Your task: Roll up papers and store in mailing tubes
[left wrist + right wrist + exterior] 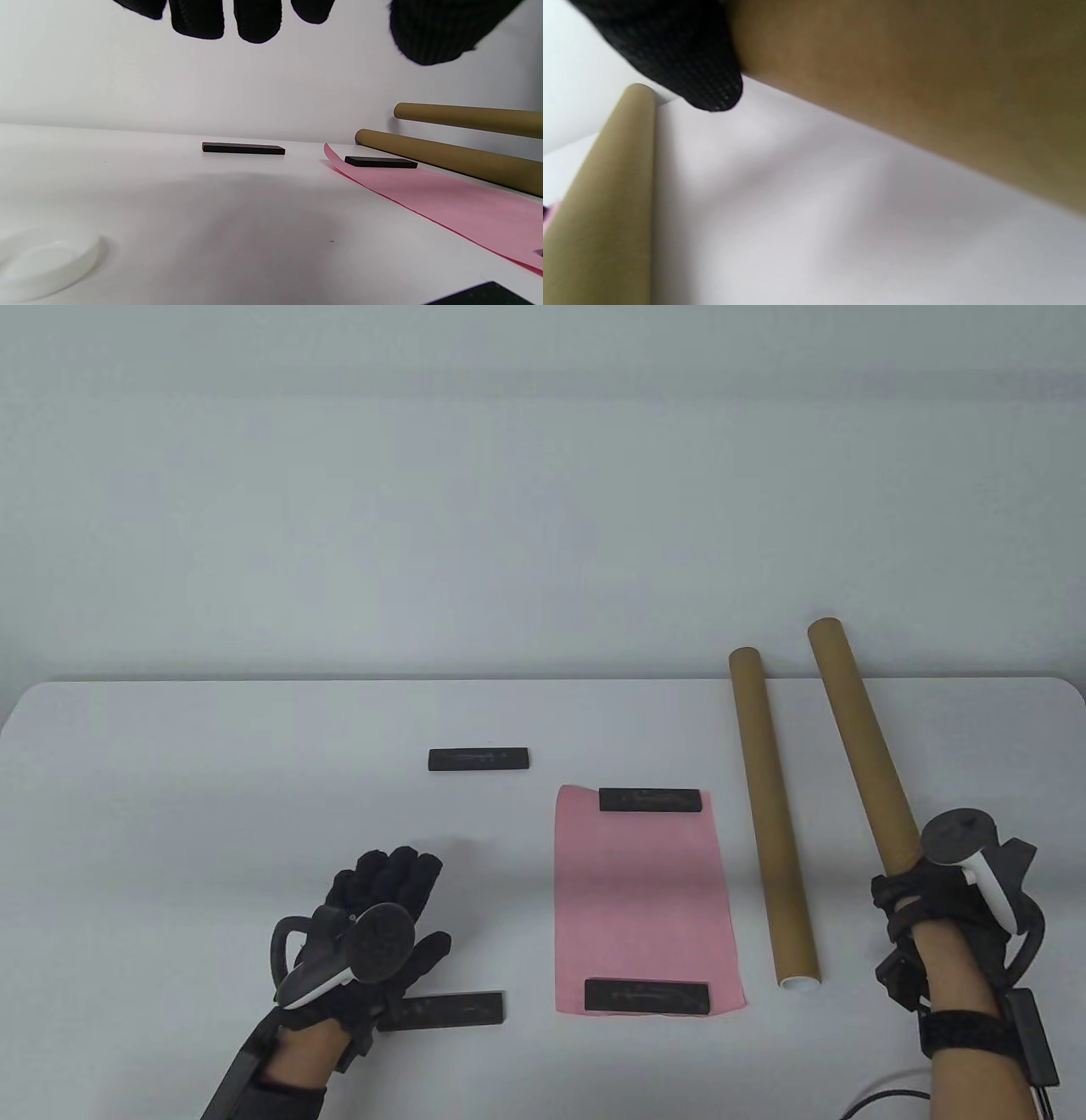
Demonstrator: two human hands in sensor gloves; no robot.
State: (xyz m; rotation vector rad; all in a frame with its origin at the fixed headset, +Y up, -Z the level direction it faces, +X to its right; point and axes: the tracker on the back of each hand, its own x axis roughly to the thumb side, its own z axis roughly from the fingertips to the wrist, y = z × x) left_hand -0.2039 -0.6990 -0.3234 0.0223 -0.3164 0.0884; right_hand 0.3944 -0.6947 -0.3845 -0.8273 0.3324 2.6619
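1. The right hand (933, 899) has its fingers curled round the near end of one cardboard tube (861, 746), lifted at a slant; it looks light and stiff, so an end grip should do.
2. The second tube (772, 814) lies flat beside the pink paper (645, 891).
3. That sheet looks thin and floppy, pinned by two black bars (651, 800); best taken at a short edge.
4. The left hand (373, 933) hovers with fingers spread, holding nothing.

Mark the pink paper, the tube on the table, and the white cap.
pink paper (645, 899), table view, bare middle.
tube on the table (770, 814), table view, mid-length.
white cap (46, 264), left wrist view, its top.
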